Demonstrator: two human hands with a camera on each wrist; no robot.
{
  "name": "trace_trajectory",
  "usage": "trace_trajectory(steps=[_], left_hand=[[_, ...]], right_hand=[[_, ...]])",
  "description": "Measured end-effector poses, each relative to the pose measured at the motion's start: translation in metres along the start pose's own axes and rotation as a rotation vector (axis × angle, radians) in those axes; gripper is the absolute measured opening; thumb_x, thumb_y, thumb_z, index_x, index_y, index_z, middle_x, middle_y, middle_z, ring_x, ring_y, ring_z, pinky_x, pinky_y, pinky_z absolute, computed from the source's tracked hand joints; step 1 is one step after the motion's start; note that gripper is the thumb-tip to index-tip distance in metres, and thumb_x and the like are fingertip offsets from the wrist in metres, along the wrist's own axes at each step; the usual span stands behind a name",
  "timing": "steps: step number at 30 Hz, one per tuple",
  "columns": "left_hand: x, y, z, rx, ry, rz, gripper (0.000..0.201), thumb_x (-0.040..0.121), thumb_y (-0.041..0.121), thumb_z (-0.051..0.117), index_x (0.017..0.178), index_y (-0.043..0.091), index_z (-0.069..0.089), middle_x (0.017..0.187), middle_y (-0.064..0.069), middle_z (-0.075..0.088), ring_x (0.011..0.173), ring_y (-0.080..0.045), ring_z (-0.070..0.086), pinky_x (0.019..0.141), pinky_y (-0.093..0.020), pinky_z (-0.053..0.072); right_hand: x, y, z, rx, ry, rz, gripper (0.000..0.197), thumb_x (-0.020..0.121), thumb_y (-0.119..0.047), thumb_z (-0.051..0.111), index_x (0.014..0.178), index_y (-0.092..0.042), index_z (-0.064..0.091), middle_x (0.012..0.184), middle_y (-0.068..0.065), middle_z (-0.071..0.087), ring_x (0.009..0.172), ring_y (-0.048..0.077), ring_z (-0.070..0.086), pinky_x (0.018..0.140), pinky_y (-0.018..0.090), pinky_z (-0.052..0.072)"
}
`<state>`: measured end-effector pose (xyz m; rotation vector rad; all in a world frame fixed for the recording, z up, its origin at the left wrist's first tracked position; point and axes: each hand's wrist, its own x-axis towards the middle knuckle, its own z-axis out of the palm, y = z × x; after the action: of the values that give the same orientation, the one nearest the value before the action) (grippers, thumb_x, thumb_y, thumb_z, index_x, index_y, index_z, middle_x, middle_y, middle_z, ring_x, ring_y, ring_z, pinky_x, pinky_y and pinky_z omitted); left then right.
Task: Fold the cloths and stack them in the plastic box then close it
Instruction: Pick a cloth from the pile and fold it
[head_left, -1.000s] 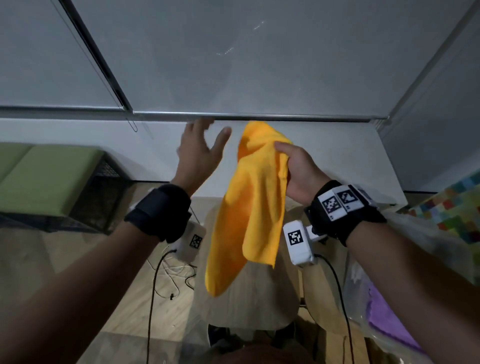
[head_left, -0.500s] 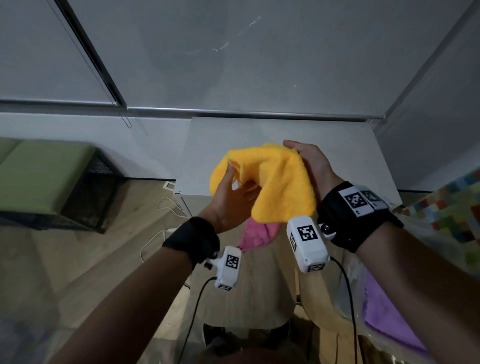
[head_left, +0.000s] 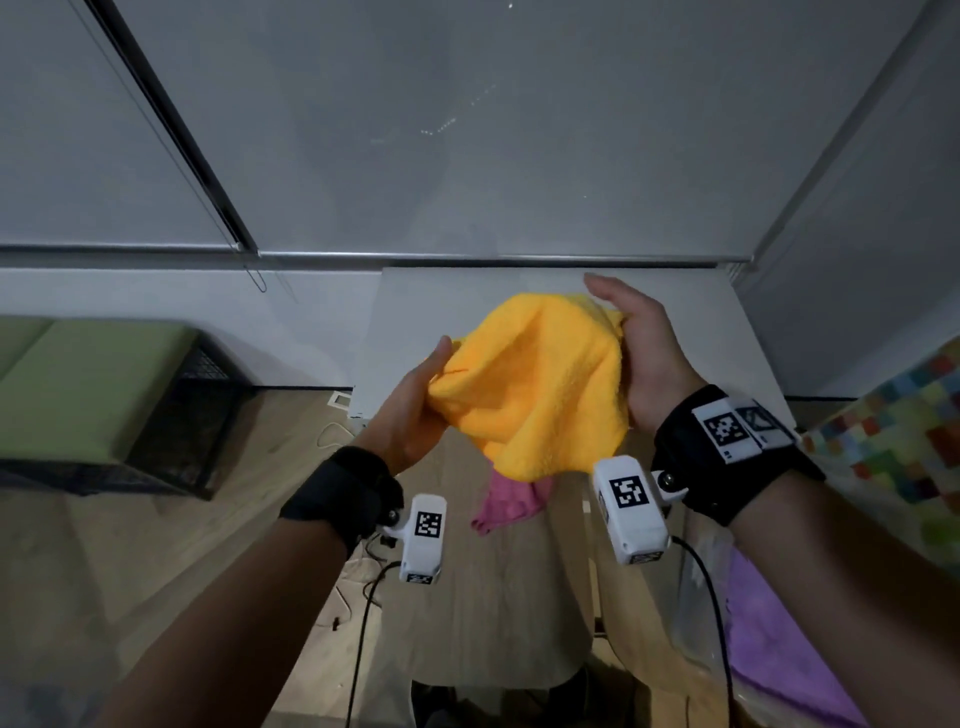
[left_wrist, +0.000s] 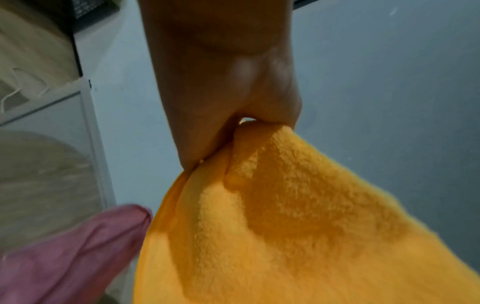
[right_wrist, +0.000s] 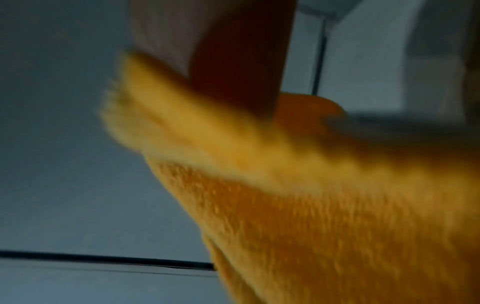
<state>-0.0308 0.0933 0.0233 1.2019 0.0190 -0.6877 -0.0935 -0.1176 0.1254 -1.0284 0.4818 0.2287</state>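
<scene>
A fluffy yellow cloth (head_left: 535, 384) hangs bunched in the air between both hands, above a wooden table (head_left: 493, 597). My left hand (head_left: 415, 410) pinches its left edge between thumb and fingers, plainly seen in the left wrist view (left_wrist: 233, 127). On the cloth's right side my right hand (head_left: 639, 358) holds the top corner against its palm; its fingers point up and its thumb is hidden. The right wrist view is blurred, with the cloth (right_wrist: 311, 195) lying across that hand. A pink cloth (head_left: 511, 501) lies crumpled on the table beneath. A purple cloth (head_left: 779, 649) sits inside the clear plastic box (head_left: 701, 571) at lower right.
A white panel (head_left: 415, 332) leans against the wall behind the hands. At the left stands a green-cushioned black crate bench (head_left: 78, 389). Cables (head_left: 332, 436) trail over the wooden floor. A colourful chequered surface (head_left: 909, 415) lies at the right edge.
One second ago only my right hand held the cloth, hanging long, with the left hand open. The left hand then took an edge, and both hands have since moved apart, spreading the cloth.
</scene>
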Motion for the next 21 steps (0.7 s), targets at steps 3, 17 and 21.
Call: trace_trajectory(steps=[3, 17, 21], left_hand=[[-0.007, 0.011, -0.025, 0.186, 0.051, -0.046, 0.056, 0.096, 0.055, 0.047, 0.133, 0.015, 0.058, 0.129, -0.012, 0.063, 0.116, -0.027, 0.062, 0.097, -0.041, 0.049], [-0.043, 0.039, -0.069, 0.349, 0.356, 0.183, 0.023, 0.093, 0.033, 0.061, 0.113, 0.023, 0.066, 0.112, -0.003, 0.052, 0.1, -0.025, 0.052, 0.082, -0.035, 0.052], [-0.045, 0.047, -0.081, 0.569, 0.166, 0.025, 0.058, 0.07, 0.02, 0.083, 0.124, 0.026, 0.064, 0.124, -0.004, 0.057, 0.111, -0.023, 0.059, 0.093, -0.036, 0.053]], right_hand=[[0.008, -0.004, -0.017, -0.17, 0.025, 0.018, 0.028, 0.092, -0.025, 0.062, 0.111, -0.005, 0.066, 0.103, 0.014, 0.072, 0.098, 0.031, 0.068, 0.091, 0.038, 0.053], [0.037, 0.033, -0.085, -0.218, 0.41, -0.115, 0.056, 0.08, -0.009, 0.079, 0.123, -0.019, 0.045, 0.118, 0.017, 0.058, 0.094, 0.027, 0.065, 0.075, 0.041, 0.057], [0.033, 0.038, -0.094, -0.324, 0.216, -0.186, 0.052, 0.07, 0.005, 0.081, 0.118, -0.013, 0.068, 0.116, 0.015, 0.07, 0.103, 0.028, 0.068, 0.091, 0.041, 0.055]])
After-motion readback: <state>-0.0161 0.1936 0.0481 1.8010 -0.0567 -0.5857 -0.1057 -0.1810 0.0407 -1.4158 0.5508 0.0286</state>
